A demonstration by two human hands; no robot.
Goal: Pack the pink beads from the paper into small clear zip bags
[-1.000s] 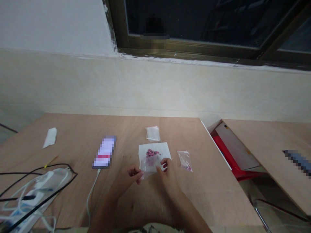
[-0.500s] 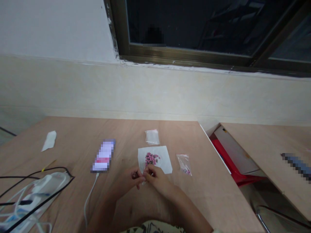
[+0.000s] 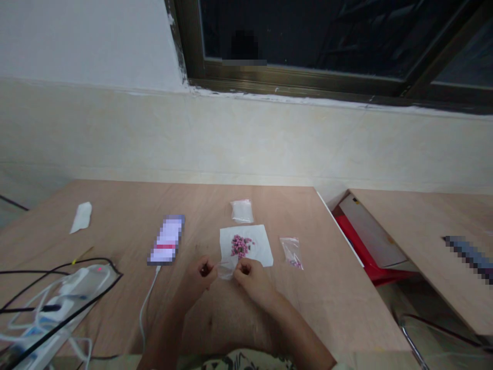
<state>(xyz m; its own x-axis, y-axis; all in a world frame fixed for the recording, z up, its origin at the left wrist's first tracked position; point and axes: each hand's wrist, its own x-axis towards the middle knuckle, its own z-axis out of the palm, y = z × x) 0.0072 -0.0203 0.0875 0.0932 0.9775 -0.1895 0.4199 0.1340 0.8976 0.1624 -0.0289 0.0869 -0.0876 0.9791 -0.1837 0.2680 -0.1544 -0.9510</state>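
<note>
A small clear plastic bag [image 3: 226, 269] is stretched between my two hands just above the near edge of the paper. My left hand [image 3: 198, 278] is closed, its fingertips pinching the bag's left side. The right side is pinched between the thumb and fingers of my right hand [image 3: 254, 277]. Just beyond them a pile of small pink beads [image 3: 240, 245] rests on a sheet of white paper [image 3: 262, 241]. To the right lies another clear bag [image 3: 291, 250] with a few pinkish bits at its bottom. Behind the paper sits a pack of clear bags [image 3: 242, 211].
On the left, a phone [image 3: 167, 240] lies plugged into a white cable [image 3: 146, 298]. A power strip [image 3: 82, 295] with tangled cords fills the near left corner. A white scrap [image 3: 81, 218] lies farther back. Across a gap on the right stands a second table [image 3: 416, 236].
My hands have moved apart, and the clear bag now shows stretched between them. The camera view has tipped slightly.
</note>
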